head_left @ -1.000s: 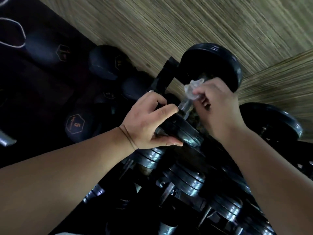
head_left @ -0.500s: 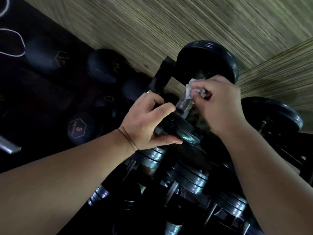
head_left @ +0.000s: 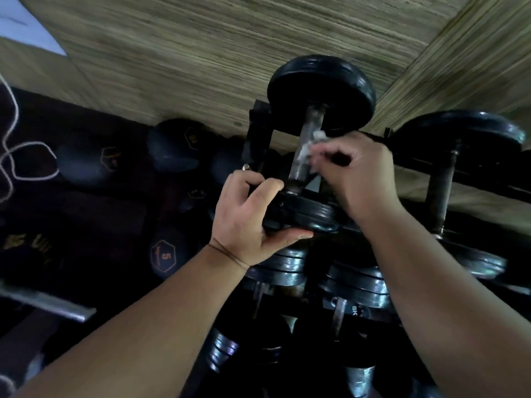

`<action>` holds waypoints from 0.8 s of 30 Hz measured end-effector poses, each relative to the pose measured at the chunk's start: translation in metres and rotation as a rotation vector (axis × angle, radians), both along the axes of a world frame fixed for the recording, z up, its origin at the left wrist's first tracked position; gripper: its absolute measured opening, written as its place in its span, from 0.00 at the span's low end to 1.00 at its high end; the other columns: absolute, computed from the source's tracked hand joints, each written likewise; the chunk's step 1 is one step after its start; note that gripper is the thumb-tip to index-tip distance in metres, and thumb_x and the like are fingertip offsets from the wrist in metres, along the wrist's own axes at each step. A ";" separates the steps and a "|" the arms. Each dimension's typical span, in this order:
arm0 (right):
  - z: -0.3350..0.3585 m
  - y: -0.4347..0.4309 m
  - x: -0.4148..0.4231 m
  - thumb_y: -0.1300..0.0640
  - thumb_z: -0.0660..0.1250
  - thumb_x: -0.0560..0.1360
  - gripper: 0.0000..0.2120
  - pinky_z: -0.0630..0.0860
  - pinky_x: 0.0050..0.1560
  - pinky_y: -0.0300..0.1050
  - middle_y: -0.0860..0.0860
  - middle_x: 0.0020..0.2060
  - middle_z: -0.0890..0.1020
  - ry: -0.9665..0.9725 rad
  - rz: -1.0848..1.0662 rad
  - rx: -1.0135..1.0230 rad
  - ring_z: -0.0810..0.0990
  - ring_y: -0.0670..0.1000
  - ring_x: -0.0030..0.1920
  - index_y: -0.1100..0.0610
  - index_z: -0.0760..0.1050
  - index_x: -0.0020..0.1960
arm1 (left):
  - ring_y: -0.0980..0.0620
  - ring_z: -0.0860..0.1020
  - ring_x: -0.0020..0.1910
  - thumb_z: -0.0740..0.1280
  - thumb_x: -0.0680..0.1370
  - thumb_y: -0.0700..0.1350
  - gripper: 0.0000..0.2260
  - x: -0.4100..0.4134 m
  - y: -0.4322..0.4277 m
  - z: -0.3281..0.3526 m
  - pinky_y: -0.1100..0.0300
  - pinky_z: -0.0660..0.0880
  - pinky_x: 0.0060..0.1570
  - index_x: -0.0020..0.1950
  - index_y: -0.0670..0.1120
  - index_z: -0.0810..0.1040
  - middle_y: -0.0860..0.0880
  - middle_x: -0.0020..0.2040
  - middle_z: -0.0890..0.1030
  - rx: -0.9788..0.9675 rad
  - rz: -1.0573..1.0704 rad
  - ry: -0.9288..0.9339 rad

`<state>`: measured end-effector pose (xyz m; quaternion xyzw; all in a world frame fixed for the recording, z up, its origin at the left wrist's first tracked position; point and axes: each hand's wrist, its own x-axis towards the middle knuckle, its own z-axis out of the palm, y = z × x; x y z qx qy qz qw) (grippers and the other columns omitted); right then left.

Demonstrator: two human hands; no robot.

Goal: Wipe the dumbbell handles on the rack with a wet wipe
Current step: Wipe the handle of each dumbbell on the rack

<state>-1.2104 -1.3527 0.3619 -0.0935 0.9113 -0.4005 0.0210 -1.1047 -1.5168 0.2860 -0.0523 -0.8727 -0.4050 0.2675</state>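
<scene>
The black round-plated dumbbell point(head_left: 321, 90) sits atop the dark metal rack point(head_left: 258, 133) at centre. Its dull, worn steel handle point(head_left: 311, 119) runs from 1 o'clock to 7 o'clock. The left hand point(head_left: 250, 219) curls its fingers round the near ribbed plate point(head_left: 310, 214), thumb beneath. The right hand point(head_left: 359, 179), blurred, pinches a crumpled white wet wipe point(head_left: 309, 147) against the handle's 3 o'clock side.

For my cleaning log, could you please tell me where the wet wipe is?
In the head view, upper centre: the right hand holds the wet wipe against the top dumbbell's handle.
</scene>
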 end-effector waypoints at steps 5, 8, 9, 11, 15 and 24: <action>0.004 -0.002 0.006 0.58 0.79 0.71 0.07 0.77 0.53 0.33 0.45 0.47 0.85 -0.153 -0.097 -0.247 0.83 0.40 0.49 0.50 0.86 0.48 | 0.43 0.76 0.48 0.75 0.69 0.67 0.34 -0.001 -0.001 -0.001 0.49 0.78 0.48 0.63 0.46 0.72 0.37 0.51 0.76 -0.025 -0.002 -0.020; 0.007 -0.014 -0.015 0.55 0.78 0.72 0.06 0.81 0.49 0.36 0.44 0.47 0.86 -0.159 -0.249 -0.303 0.85 0.40 0.44 0.47 0.85 0.48 | 0.43 0.76 0.49 0.75 0.69 0.67 0.34 0.000 -0.001 -0.001 0.49 0.78 0.48 0.64 0.46 0.71 0.38 0.51 0.75 -0.028 0.000 -0.017; 0.006 -0.015 -0.018 0.56 0.78 0.72 0.07 0.81 0.45 0.35 0.44 0.46 0.86 -0.184 -0.269 -0.347 0.85 0.40 0.41 0.49 0.85 0.49 | 0.43 0.76 0.49 0.74 0.70 0.68 0.34 0.000 -0.001 -0.001 0.49 0.78 0.48 0.64 0.46 0.71 0.38 0.52 0.75 -0.028 -0.001 -0.017; 0.007 -0.015 -0.017 0.58 0.78 0.72 0.07 0.79 0.44 0.29 0.43 0.46 0.85 -0.194 -0.253 -0.357 0.84 0.36 0.42 0.51 0.85 0.49 | 0.43 0.76 0.50 0.70 0.72 0.70 0.34 0.001 -0.001 0.000 0.49 0.78 0.48 0.64 0.46 0.71 0.38 0.52 0.75 -0.032 0.000 -0.021; 0.010 -0.001 0.000 0.64 0.79 0.68 0.07 0.73 0.41 0.24 0.42 0.39 0.84 -0.328 -0.065 -0.302 0.81 0.31 0.39 0.57 0.86 0.45 | 0.44 0.75 0.51 0.68 0.74 0.72 0.34 0.003 -0.003 0.002 0.50 0.78 0.51 0.65 0.45 0.71 0.38 0.53 0.75 -0.043 -0.006 -0.040; 0.006 -0.018 -0.023 0.57 0.77 0.71 0.05 0.70 0.46 0.23 0.41 0.42 0.81 -0.046 -0.171 -0.199 0.79 0.38 0.42 0.52 0.87 0.47 | 0.49 0.72 0.57 0.69 0.73 0.71 0.34 0.008 0.001 0.007 0.61 0.73 0.60 0.67 0.47 0.71 0.46 0.58 0.69 -0.058 -0.014 -0.107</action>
